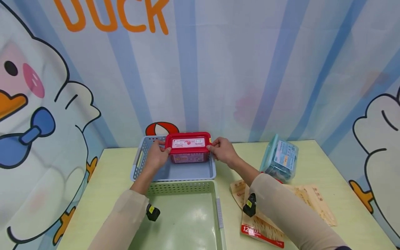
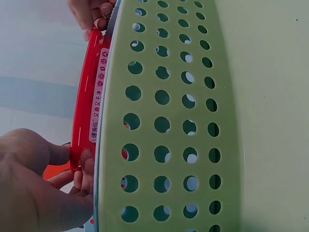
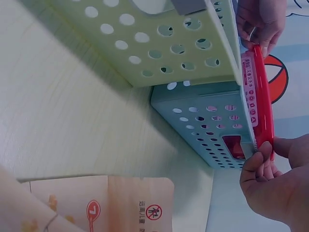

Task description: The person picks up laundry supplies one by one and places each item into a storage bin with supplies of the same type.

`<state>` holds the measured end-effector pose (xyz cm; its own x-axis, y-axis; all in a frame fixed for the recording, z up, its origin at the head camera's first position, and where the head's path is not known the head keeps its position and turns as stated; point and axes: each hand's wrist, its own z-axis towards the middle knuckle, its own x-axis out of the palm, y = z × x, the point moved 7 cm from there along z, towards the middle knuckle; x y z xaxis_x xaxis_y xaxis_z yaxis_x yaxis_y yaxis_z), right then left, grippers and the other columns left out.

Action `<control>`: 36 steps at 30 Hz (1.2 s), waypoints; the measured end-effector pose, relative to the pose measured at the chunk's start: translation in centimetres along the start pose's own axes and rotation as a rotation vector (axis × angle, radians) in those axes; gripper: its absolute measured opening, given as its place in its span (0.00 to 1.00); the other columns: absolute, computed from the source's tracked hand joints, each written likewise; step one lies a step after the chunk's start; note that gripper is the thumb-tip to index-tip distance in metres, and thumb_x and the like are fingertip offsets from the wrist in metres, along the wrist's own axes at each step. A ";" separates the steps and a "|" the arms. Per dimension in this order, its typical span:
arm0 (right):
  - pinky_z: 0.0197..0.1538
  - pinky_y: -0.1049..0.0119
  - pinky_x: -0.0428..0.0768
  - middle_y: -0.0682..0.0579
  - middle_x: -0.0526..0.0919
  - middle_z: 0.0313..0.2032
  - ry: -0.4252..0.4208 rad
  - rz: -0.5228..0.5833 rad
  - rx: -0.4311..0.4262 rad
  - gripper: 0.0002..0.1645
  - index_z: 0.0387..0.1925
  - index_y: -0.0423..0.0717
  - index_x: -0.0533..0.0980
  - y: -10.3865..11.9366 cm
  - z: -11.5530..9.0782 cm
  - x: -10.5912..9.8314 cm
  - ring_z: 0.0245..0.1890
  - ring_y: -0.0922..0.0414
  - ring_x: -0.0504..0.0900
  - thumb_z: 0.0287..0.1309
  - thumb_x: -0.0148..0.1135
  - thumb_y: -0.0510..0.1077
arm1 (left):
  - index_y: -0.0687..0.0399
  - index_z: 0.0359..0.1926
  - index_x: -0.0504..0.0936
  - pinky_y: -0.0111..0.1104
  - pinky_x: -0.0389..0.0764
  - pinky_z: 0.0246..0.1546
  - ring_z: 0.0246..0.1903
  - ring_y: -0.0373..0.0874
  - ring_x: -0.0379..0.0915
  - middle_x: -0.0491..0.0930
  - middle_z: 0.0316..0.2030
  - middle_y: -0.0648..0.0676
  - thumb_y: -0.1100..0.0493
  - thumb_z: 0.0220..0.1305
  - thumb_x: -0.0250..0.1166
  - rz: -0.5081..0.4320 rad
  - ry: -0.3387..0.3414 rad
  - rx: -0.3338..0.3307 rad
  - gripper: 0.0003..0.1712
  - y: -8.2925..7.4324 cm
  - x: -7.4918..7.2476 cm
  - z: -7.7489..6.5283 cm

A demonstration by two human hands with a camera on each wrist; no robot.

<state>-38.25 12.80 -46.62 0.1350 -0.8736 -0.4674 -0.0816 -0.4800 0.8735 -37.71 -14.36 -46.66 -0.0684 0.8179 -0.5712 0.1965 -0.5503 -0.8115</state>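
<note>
Both hands grip the red box [image 1: 188, 148], one at each end: the left hand [image 1: 157, 155] pinches the left end of its lid, and the right hand [image 1: 222, 150] pinches the right end, thumb above the lid's edge and fingers curled below it. Nearest are the two pale sleeves [image 1: 120, 218], each with a small black camera [image 1: 153, 212] at the wrist. Between the forearms sits the green basket [image 1: 184, 222], with rows of round holes along its walls. To its right, partly under the right forearm, brown paper packets [image 1: 262, 225] lie overlapping on the table [image 1: 104, 187]; one carries a red band. Beyond the green basket, just beside its far wall, stands the blue basket [image 1: 187, 174]. The red box is at its far right part, its lower body inside and its lid above the rim; whether it touches the bottom cannot be told. Off to the right, behind the packets, a teal tub [image 1: 284, 159] lies on its side with its lid facing left. Behind the table hangs a striped curtain [image 1: 218, 73] with ducks and orange lettering.
</note>
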 end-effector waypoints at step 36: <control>0.57 0.47 0.83 0.37 0.81 0.56 0.082 -0.478 -0.434 0.35 0.67 0.34 0.71 5.9 -5.9 -3.0 0.54 0.42 0.82 0.72 0.66 0.54 | 0.53 0.82 0.62 0.62 0.69 0.69 0.77 0.63 0.52 0.57 0.79 0.64 0.27 0.65 0.67 0.616 0.006 0.607 0.56 -9.5 0.0 -5.6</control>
<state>-33.27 13.01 -39.23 0.1339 -0.5549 -0.8211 0.4105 -0.7231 0.5556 -34.13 -8.23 -38.23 -0.1162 0.3447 -0.9315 -0.3595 -0.8888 -0.2841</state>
